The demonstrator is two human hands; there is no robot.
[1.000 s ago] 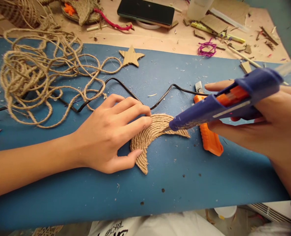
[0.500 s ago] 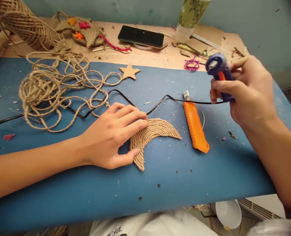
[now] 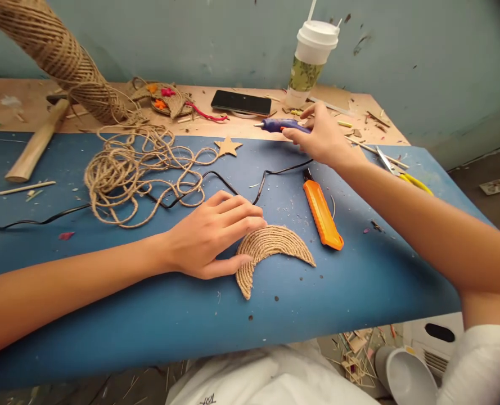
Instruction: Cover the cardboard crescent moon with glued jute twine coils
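**A:** Head view first: what are the fingers doing?

**B:** The left hand (image 3: 210, 236) is lying flat, its fingers (image 3: 250, 216) spread narrowly and pressing on the upper curve of the twine crescent (image 3: 270, 250), with the thumb touching the inner edge. It is closing around nothing, only pinning the piece down.

**A:** And the other hand?

**B:** The right hand (image 3: 323, 138) is reaching toward the far edge of the blue mat (image 3: 359, 281), its fingers wrapping around the glue gun (image 3: 280, 126). The gun's long axis is running left to right along that far edge, nozzle pointing left.

**A:** Where is the crescent sitting relative to it?

**B:** The crescent is lying near the middle of the mat, toward the near edge, well apart from the gun. The left hand is much nearer to it.

**A:** Anything lying between?

**B:** An orange utility knife (image 3: 322, 212) is lying just right of the crescent, angled from far-left to near-right. The gun's black cord (image 3: 233, 188) is trailing across the mat past the left fingers. Loose jute rope (image 3: 135, 169) is piling up toward the far left, with a cardboard star (image 3: 228, 147) near the far edge.
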